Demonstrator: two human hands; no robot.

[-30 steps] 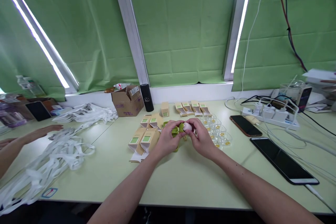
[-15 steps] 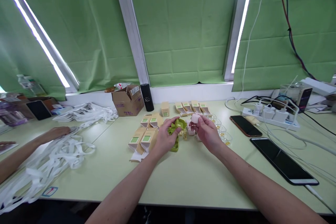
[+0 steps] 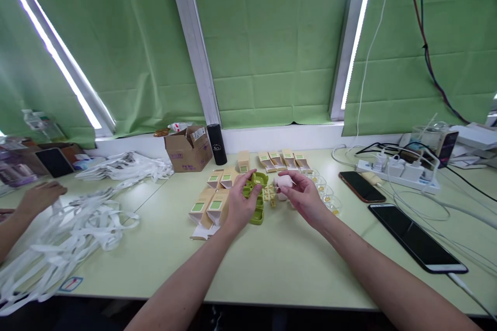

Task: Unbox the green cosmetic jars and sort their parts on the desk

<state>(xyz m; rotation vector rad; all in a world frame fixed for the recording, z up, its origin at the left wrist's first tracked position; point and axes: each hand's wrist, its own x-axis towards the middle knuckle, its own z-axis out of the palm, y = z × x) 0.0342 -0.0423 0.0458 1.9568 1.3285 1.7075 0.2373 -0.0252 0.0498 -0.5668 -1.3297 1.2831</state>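
Observation:
My left hand (image 3: 243, 201) is closed around the edge of a small olive-green case (image 3: 259, 179), thumb and forefinger on its near-left side. More green cases (image 3: 257, 215) sit in a row beneath and beside that hand, partly covered by it. My right hand (image 3: 306, 197) pinches a small white rounded block (image 3: 283, 181) between thumb and fingers, just right of the green case. Small yellow pieces (image 3: 269, 195) lie on the table between both hands. Clear plastic cups with yellow bits (image 3: 329, 199) stand right of my right hand. Other white blocks are partly hidden under it.
Beige cartons with green labels (image 3: 218, 206) stand left of my hands, and more cartons (image 3: 288, 160) behind. A cardboard box (image 3: 189, 149), black bottle (image 3: 216, 144), phones (image 3: 417, 238) and power strip (image 3: 399, 173) surround them. White straps (image 3: 85, 227) lie near a co-worker's hand (image 3: 42, 197).
My left hand has lowered the tilted green case into line with the others. My right hand has brought the white block slightly down. The co-worker's hand has moved left, off the straps.

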